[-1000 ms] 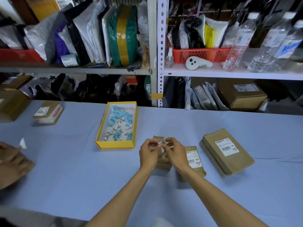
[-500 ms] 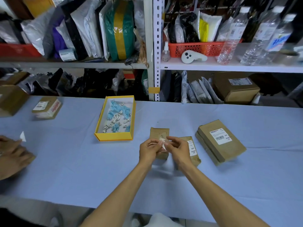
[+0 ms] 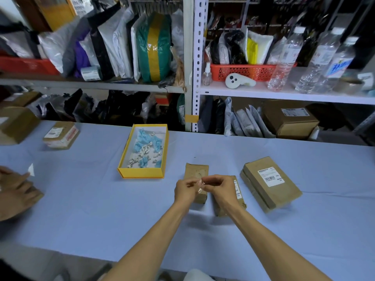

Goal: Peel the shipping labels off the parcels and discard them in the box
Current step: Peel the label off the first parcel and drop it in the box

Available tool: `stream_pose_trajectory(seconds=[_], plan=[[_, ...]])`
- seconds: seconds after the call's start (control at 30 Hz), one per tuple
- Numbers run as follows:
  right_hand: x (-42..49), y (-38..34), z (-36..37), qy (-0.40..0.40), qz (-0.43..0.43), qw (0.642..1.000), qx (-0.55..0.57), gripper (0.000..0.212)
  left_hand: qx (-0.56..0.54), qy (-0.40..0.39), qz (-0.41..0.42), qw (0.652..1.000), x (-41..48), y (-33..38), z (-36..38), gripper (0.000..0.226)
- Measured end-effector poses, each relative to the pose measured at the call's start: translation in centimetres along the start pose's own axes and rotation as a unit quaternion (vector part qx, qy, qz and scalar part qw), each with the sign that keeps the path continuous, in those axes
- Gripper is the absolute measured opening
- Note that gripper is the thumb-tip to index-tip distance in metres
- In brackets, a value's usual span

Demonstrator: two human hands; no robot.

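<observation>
My left hand (image 3: 185,190) and my right hand (image 3: 220,188) meet over the table, both pinching a small crumpled white peeled label (image 3: 199,185) between the fingertips. Under them lies a small brown parcel (image 3: 195,171) with a bare torn top. A second small parcel (image 3: 237,194) with its label still on lies beneath my right wrist. To the right, a larger brown parcel (image 3: 271,182) carries a white barcode label (image 3: 271,176). The yellow box (image 3: 125,159), holding several crumpled white and blue scraps, stands to the upper left of my hands.
Another person's hands (image 3: 14,189) at the left edge work on a parcel and hold a white label scrap. Two more cartons (image 3: 61,134) (image 3: 16,124) sit at the far left of the blue table (image 3: 101,209). Packed shelves stand behind.
My hands have come slightly toward me and crumpled the peeled label into a smaller wad. The view has tilted up a little. The parcels have not moved.
</observation>
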State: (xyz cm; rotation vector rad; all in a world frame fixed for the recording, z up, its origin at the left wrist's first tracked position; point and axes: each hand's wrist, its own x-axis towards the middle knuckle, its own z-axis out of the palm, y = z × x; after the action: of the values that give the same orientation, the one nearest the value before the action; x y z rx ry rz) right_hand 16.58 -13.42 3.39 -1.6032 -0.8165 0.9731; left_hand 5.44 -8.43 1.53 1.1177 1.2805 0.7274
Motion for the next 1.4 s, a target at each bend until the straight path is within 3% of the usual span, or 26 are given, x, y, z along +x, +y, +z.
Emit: stream_pose_trajectory(seconds=[0.17, 0.3, 0.5, 0.57, 0.73, 0.87, 1.03, 1.23, 1.33, 1.4], plan=[[-0.1, -0.5, -0.1, -0.039, -0.013, 0.999, -0.012, 0.032, -0.122, 0.000, -0.052, 0.991, -0.2, 0.1, -0.2, 0.005], [0.1, -1.0, 0.0, -0.043, -0.060, 0.991, -0.113, 0.024, -0.187, 0.002, -0.105, 0.977, -0.4, 0.3, 0.0, 0.015], [0.2, -2.3, 0.0, 0.023, -0.148, 0.963, -0.225, 0.007, -0.266, -0.024, -0.108, 0.958, -0.7, 0.3, 0.7, 0.018], [0.4, -2.4, -0.4, 0.038, -0.118, 0.974, -0.188, 0.009, -0.233, -0.048, -0.069, 0.969, -1.0, 0.5, 1.2, 0.011], [0.5, -2.7, -0.5, 0.052, -0.023, 0.998, -0.025, 0.009, -0.037, -0.012, 0.067, 0.997, -0.3, 0.7, 1.0, 0.012], [0.8, -2.9, -0.5, 0.018, 0.024, 0.999, 0.026, 0.010, -0.004, 0.009, 0.084, 0.996, -0.1, 1.3, 0.3, 0.016], [-0.2, -3.1, -0.3, -0.042, -0.030, 0.995, -0.083, 0.019, 0.003, 0.035, 0.056, 0.998, 0.7, 1.7, -0.3, 0.016], [0.0, -3.0, -0.1, -0.026, -0.153, 0.952, -0.265, 0.012, -0.099, 0.032, -0.022, 0.994, 0.3, 2.1, 0.1, 0.007], [0.1, -3.3, -0.6, -0.005, -0.171, 0.942, -0.289, 0.011, -0.118, -0.012, -0.014, 0.993, 0.4, 2.3, 0.1, 0.009], [0.3, -3.3, -0.7, -0.005, -0.156, 0.954, -0.255, 0.010, -0.065, -0.015, 0.017, 0.998, 0.6, 2.3, -0.1, 0.010]])
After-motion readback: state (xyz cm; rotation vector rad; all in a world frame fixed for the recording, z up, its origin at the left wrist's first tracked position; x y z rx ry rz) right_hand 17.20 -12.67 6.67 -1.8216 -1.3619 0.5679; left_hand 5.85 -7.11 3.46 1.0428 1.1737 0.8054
